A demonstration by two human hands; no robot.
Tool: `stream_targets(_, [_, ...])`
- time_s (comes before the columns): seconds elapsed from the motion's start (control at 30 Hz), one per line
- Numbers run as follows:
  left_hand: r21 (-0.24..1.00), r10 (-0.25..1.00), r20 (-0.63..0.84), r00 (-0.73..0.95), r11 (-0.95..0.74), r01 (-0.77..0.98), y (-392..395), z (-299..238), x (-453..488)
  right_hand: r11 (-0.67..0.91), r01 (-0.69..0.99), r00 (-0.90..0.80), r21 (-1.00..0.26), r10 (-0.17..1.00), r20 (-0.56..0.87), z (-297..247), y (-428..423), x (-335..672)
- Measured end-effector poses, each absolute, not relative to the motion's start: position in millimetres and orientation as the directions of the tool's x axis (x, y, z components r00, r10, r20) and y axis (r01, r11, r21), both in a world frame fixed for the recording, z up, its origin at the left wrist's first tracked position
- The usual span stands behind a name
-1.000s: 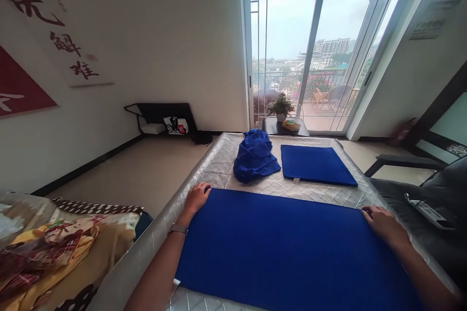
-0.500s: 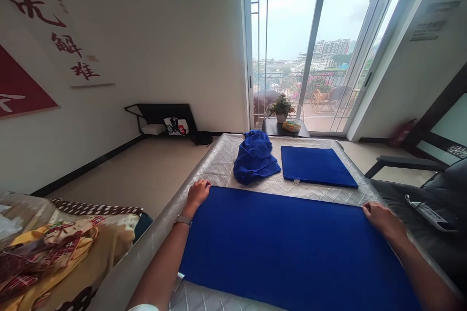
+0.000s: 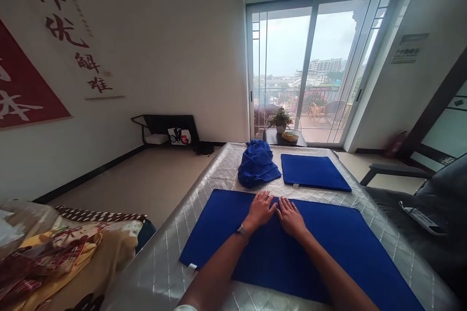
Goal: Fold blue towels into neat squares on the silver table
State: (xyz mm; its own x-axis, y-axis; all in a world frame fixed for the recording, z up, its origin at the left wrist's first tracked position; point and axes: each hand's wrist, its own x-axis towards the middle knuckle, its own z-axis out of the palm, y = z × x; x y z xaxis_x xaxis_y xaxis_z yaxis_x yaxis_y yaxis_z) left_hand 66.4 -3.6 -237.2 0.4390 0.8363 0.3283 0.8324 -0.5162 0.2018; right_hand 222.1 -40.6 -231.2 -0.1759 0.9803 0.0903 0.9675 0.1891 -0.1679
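A blue cloth [image 3: 339,238] lies spread flat across the quilted silver-grey mattress [image 3: 160,257], with a small white tag [image 3: 191,269] at its left corner. My left hand [image 3: 260,210] rests palm down on it near the middle of its far edge, fingers stretched out. Close beside it, my right hand [image 3: 291,215] is also laid flat on the cloth. Beyond them sit a crumpled blue cloth [image 3: 258,165] on the left and a neatly folded blue cloth [image 3: 314,172] on the right. My forearms cover part of the spread cloth.
To the left is a bed with patterned bedding [image 3: 65,252]. A black chair [image 3: 404,199] holding a white power strip [image 3: 423,218] stands on the right. Behind the mattress, a small table [image 3: 270,137] bears a potted plant [image 3: 280,119] before glass sliding doors [image 3: 280,53].
Both hands have let go of the cloth's far corners and come together at the middle of its far edge, now flat. The view has tilted up slightly.
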Motion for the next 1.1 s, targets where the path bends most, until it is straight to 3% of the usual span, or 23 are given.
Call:
stream_targets(0.2, [0.149, 0.961, 0.126, 0.247, -0.265, 0.953, 15, -248, -32, 0.030, 0.999, -0.030, -0.034, 0.999, 0.010, -249, -50, 326])
stream_targets(0.37, [0.112, 0.994, 0.103, -0.020, 0.008, 0.994, 26, -248, -118, -0.227, 0.974, 0.227, 0.011, 0.973, 0.031, -262, -64, 453])
stream_targets(0.53, [0.100, 0.989, 0.141, -0.050, 0.036, 0.994, 31, -259, -129, -0.297, 0.955, 0.297, -0.003, 0.954, 0.028, -273, -62, 494])
stream_targets(0.8, [0.031, 0.989, 0.141, -0.043, 0.039, 0.999, 26, -242, -124, -0.400, 0.916, 0.396, 0.035, 0.914, 0.090, -241, -66, 458])
stream_targets(0.87, [0.027, 0.973, 0.229, -0.014, 0.008, 1.000, 22, -236, -107, -0.343, 0.938, 0.327, 0.059, 0.926, 0.187, -231, -65, 427])
stream_targets(0.93, [0.056, 0.950, 0.308, 0.059, -0.080, 0.995, 15, -232, -72, -0.180, 0.982, 0.160, 0.058, 0.955, 0.249, -222, -61, 379])
stream_targets(1.1, [0.149, 0.812, 0.335, 0.478, -0.546, 0.824, -9, -239, 56, 0.179, 0.980, -0.169, -0.088, 0.979, 0.114, -217, -49, 250])
